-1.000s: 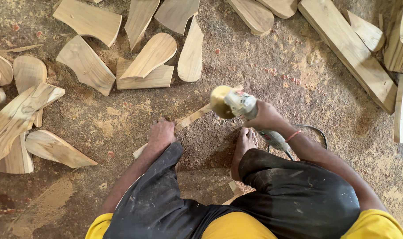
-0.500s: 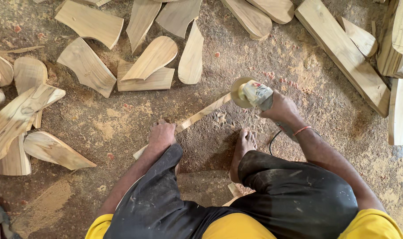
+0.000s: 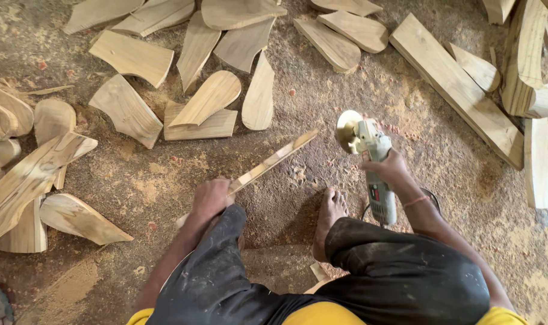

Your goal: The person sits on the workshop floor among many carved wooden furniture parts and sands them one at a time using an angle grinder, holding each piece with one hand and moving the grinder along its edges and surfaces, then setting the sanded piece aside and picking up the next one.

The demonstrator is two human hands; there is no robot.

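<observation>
I squat on a sawdust-covered floor. My left hand [image 3: 211, 198] grips a thin flat wooden piece [image 3: 274, 159] that stands on its edge, slanting up and to the right from the hand. My right hand [image 3: 387, 170] holds a grey angle grinder [image 3: 370, 157] with a round tan sanding disc [image 3: 347, 130] at its front. The disc sits just to the right of the piece's far tip, apart from it. My bare foot [image 3: 329, 218] rests on the floor between my two hands.
Many cut wooden shapes [image 3: 211, 96] lie scattered across the top and left. A long plank [image 3: 454, 84] and thicker blocks [image 3: 527, 60] lie at the upper right. Curved offcuts [image 3: 75, 218] are piled at the left. The grinder's cable [image 3: 432, 195] loops behind my right wrist.
My right hand carried the grinder off the wooden piece, up and to the right. My left hand kept its grip on the piece, whose free end now shows.
</observation>
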